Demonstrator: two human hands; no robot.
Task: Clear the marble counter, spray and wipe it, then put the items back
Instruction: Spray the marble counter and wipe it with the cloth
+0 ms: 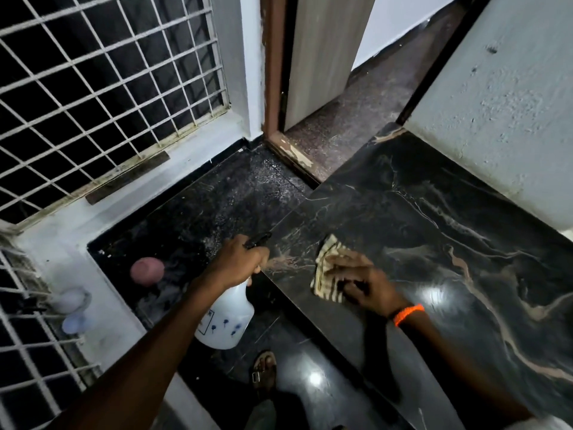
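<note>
From the head view: the left hand (pixel 238 262) is curled round the neck of the white spray bottle (pixel 224 318), nozzle pointing forward over the edge of the marble counter (pixel 434 228). Just beside it, to its right, the right hand (pixel 362 283) presses a striped cloth (pixel 325 271) flat on the marble, fingers bent over it, an orange wristband (pixel 408 314) behind. The slab ahead of both hands looks bare and glossy, so clearing seems done and wiping is on. I'd say long overlapping strokes away from the body, reaching the far corner by the wall, would do it best. Beyond the left hand, a pink ball (pixel 147 270) sits on the lower ledge (pixel 192 212), with pale objects (pixel 73 308) nearer the grille.
</note>
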